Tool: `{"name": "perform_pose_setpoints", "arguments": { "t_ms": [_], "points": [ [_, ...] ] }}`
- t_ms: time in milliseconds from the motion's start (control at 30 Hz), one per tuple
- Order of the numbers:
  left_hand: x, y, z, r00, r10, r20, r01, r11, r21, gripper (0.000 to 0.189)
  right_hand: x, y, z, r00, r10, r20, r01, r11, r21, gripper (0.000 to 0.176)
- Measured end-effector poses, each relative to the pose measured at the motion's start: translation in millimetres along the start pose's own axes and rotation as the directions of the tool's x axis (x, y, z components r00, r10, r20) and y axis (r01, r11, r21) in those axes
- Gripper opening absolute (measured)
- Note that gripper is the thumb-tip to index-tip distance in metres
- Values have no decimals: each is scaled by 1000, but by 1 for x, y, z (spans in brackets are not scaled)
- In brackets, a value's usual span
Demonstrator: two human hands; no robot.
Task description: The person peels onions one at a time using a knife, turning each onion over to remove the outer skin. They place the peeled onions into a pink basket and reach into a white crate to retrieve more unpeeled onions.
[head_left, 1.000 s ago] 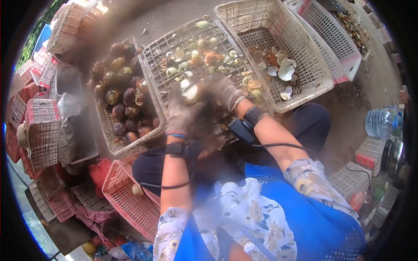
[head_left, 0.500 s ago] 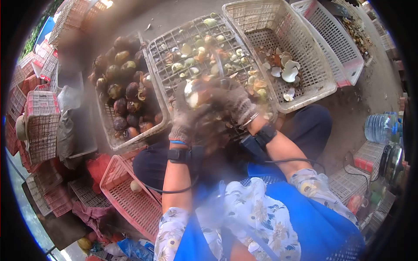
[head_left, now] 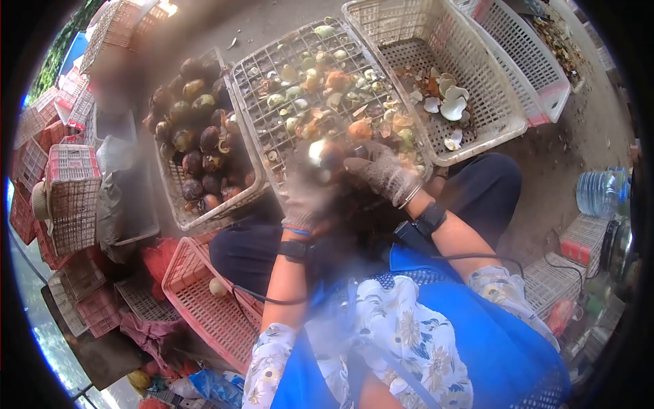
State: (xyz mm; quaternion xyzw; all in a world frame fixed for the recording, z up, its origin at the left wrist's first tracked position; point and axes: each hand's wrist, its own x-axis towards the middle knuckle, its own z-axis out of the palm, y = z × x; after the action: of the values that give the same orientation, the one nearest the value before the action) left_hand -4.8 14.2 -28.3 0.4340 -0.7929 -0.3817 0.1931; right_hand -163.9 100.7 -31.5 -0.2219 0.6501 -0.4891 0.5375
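Note:
My left hand (head_left: 304, 185), in a knitted work glove, is closed around a round, partly peeled piece of produce (head_left: 327, 155), brown with a bright white patch. My right hand (head_left: 387, 176), gloved too, is at its right side with fingers curled around a small dark-handled tool (head_left: 358, 152), whose working end does not show clearly. Both hands are over the near edge of a grid-topped crate (head_left: 253, 80) scattered with pale green, white and orange-brown peelings (head_left: 334, 80). Left of it, a crate (head_left: 178, 217) holds many dark, round unpeeled pieces (head_left: 193, 162).
A deep white basket (head_left: 487, 88) at the right holds white, shell-like pieces (head_left: 453, 108). More baskets (head_left: 528, 51) lean beyond it. A pink basket (head_left: 204, 307) sits by my left knee with one pale round piece (head_left: 218, 287). A large water bottle (head_left: 599, 194) stands far right.
My right hand has shifted right and slightly away from the left. The produce has turned, showing more brown and less white, and sits a little further right. The view has shifted slightly.

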Motion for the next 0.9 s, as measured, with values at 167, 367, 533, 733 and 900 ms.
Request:
{"name": "perform_pose_setpoints", "arguments": {
  "t_ms": [167,367,533,733,900],
  "points": [
    [-7,6,-12,998,19,61,1,950,-312,92,-4,13,-10,991,-126,-36,107,935,-337,47],
    [-12,-23,-18,947,-28,321,160,904,-395,92,-27,-17,-7,999,-42,-12,34,916,-399,33],
    [-40,-6,-22,999,-18,41,27,970,-242,103,-42,-13,9,978,-138,157,153,984,-92,34],
    [-49,6,-30,953,-226,202,297,830,-472,102,-32,15,11,965,-100,244,116,992,-51,36],
    [-49,3,-27,938,-297,182,342,884,-320,103,-30,22,17,953,-190,234,229,962,-150,39]
  ]
}}
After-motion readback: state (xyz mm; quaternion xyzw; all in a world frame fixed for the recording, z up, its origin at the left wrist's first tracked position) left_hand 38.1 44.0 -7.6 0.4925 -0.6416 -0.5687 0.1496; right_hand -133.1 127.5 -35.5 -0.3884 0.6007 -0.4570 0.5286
